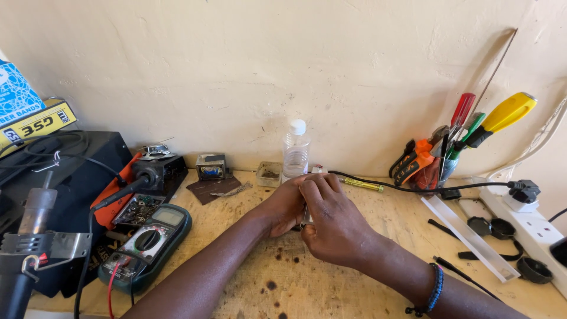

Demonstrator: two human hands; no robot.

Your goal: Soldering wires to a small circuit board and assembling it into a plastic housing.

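1. Bright, even daylight, soft, no hard glare.
2. Wall (354,65) evenly lit, pale; faint tool shadows on it at far right.
3. Soft shadow under the hands (319,215) on the bench (283,283).
4. Sharp focus mid-frame; slight softness on the near-left iron (32,236).
5. Wide-lens bending at edges: power strip (525,224) and left boxes (23,112) lean.

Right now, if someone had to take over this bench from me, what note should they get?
Left hand and right hand are pressed together mid-bench, closed around a small metal-looking part, mostly hidden. Just behind them: a clear bottle. Left: a green multimeter. Right: a tool holder and white power strip. What is done or left on the part cannot be told.
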